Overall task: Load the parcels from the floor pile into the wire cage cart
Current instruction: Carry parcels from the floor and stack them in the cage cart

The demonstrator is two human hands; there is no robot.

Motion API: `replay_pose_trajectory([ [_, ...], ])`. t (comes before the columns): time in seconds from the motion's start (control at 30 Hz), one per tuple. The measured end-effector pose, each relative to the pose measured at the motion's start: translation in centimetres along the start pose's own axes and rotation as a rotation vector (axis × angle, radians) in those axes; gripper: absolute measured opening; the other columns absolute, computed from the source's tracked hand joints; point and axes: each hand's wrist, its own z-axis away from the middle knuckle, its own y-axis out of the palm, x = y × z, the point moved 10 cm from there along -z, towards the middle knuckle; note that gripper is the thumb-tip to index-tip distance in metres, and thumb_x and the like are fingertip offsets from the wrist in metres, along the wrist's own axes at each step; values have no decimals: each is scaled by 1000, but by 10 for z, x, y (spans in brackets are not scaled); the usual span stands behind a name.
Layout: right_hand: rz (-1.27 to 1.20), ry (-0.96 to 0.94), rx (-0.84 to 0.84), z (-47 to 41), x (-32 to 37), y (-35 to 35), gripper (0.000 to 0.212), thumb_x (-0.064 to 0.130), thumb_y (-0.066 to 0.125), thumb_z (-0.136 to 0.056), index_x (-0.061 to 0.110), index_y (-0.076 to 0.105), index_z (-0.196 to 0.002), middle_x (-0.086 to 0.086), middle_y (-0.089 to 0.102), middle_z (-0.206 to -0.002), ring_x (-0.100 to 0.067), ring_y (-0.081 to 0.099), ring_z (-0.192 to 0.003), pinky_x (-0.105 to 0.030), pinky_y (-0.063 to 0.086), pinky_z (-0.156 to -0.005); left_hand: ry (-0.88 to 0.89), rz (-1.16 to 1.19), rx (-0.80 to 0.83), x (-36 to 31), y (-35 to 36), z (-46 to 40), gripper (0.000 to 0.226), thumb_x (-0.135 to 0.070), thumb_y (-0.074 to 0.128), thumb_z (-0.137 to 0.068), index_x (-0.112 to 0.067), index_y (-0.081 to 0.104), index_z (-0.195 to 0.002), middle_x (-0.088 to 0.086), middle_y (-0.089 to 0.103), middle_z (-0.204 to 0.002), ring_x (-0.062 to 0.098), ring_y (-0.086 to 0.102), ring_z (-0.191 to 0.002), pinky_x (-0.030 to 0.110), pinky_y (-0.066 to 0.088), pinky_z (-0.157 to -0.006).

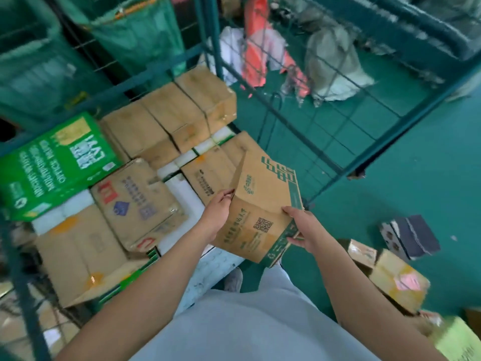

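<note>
I hold the green-printed carton (263, 207) in both hands | left hand (217, 217) grips its left edge, right hand (303, 229) its near corner | wire cage cart (307, 118) lies ahead-left (left hand nearer) | carton's long axis points away from me, tilted.

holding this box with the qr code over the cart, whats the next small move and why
Probably carry the QR-code box, gripped by the left hand and right hand, leftward and lower it onto the stacked cartons in the wire cage cart; it is not yet resting there.
</note>
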Motion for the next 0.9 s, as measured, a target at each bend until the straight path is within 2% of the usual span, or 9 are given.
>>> replay_pose_trajectory([
  [0.17,96,51,131,-38,29,23,54,43,73,-91,15,51,-131,-13,63,-125,-28,63,-110,-41,57,-71,-85,46,-129,2,-16,-12,32,-36,35,-110,-40,55,-134,-6,64,-132,19,64,-115,48,52,-103],
  [0.33,183,76,242,-75,54,41,55,45,74,-90,16,53,-132,-9,65,-126,-25,64,-109,-38,59,-73,-140,54,-217,10,-26,-35,27,-49,34,-102,-60,53,-117,-12,63,-135,17,63,-116,46,51,-102],
  [0.4,210,84,257,-87,57,47,53,43,72,-92,15,52,-133,-11,67,-123,-25,65,-108,-40,58,-79,-128,58,-256,3,-27,-38,30,-44,33,-108,-53,54,-127,-11,60,-138,16,60,-117,40,51,-101],
  [0.5,230,95,251,-102,58,57,50,39,70,-95,17,47,-133,-12,65,-123,-26,65,-108,-45,58,-89,-114,33,-300,6,-31,-49,38,-40,33,-111,-36,52,-143,-9,53,-142,15,54,-123,29,46,-89],
  [0.6,257,125,246,-118,54,74,49,36,67,-97,17,42,-136,-12,58,-128,-27,60,-110,-47,57,-90,-106,-9,-338,22,-38,-66,42,-47,32,-107,-41,54,-142,-7,51,-149,17,51,-132,33,45,-104],
  [0.67,269,142,254,-128,51,87,51,37,66,-97,18,43,-138,-12,56,-132,-30,57,-117,-44,58,-84,-106,-3,-362,34,-45,-79,44,-51,31,-102,-45,56,-139,-6,55,-146,16,53,-130,36,46,-109],
  [0.77,311,161,257,-143,52,112,50,41,66,-96,19,46,-136,-12,57,-134,-33,57,-122,-41,61,-76,-104,-4,-394,37,-66,-95,39,-39,33,-108,-39,58,-138,-5,59,-134,12,59,-111,17,47,-83],
  [0.83,302,165,274,-150,59,133,47,41,65,-97,17,48,-135,-13,57,-134,-34,58,-121,-41,62,-74,-97,-43,-429,36,-85,-107,39,-45,30,-105,-47,56,-134,-4,61,-133,15,60,-111,26,50,-88],
  [0.9,265,167,308,-157,69,159,44,38,64,-99,17,49,-134,-12,56,-134,-34,58,-119,-46,62,-81,-81,-76,-461,31,-103,-120,41,-52,28,-101,-51,54,-133,1,61,-133,21,61,-114,40,51,-98],
])
